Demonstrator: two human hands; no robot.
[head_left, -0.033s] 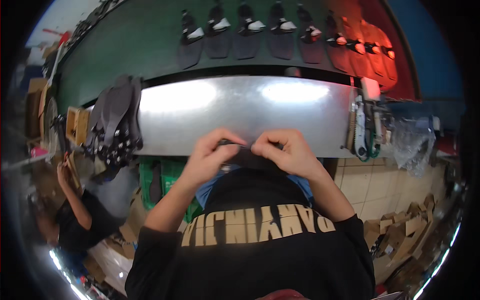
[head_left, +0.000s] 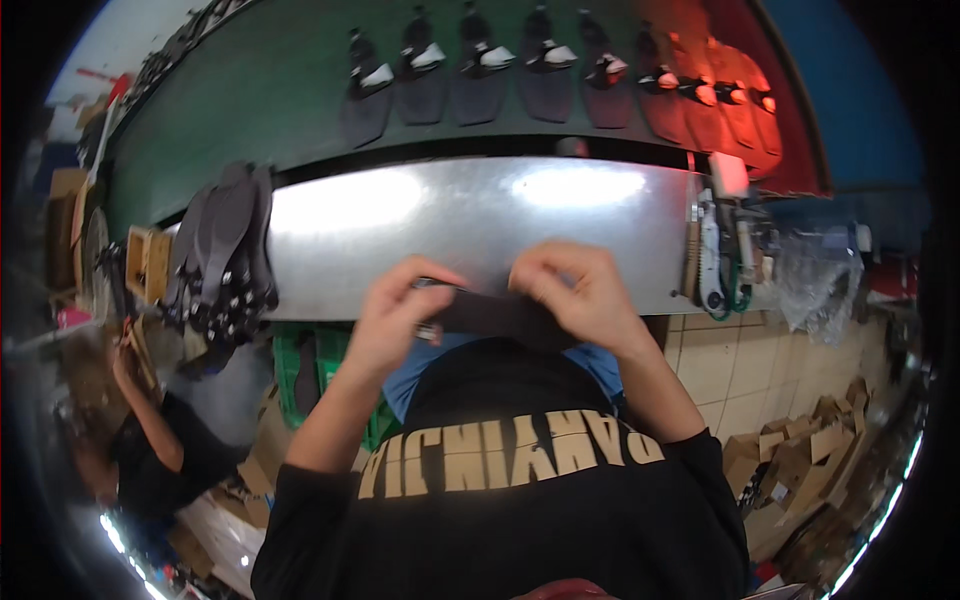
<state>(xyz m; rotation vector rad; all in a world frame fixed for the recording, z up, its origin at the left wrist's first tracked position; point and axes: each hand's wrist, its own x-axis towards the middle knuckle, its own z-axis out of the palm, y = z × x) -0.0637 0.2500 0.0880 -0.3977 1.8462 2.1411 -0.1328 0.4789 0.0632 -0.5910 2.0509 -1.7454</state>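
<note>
Right now my left hand (head_left: 400, 315) and my right hand (head_left: 575, 290) are both pinched shut on a dark flat strip (head_left: 495, 315), one at each end, holding it level just off the near edge of the shiny metal table (head_left: 470, 215) and above my lap. Off at the table's left end hangs a bunch of dark shoe soles (head_left: 225, 250), and along the green belt (head_left: 300, 110) beyond its far edge sits a row of shoe parts (head_left: 545, 60).

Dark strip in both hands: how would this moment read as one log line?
left hand: grips dark strip | right hand: grips strip | over metal bench
</note>
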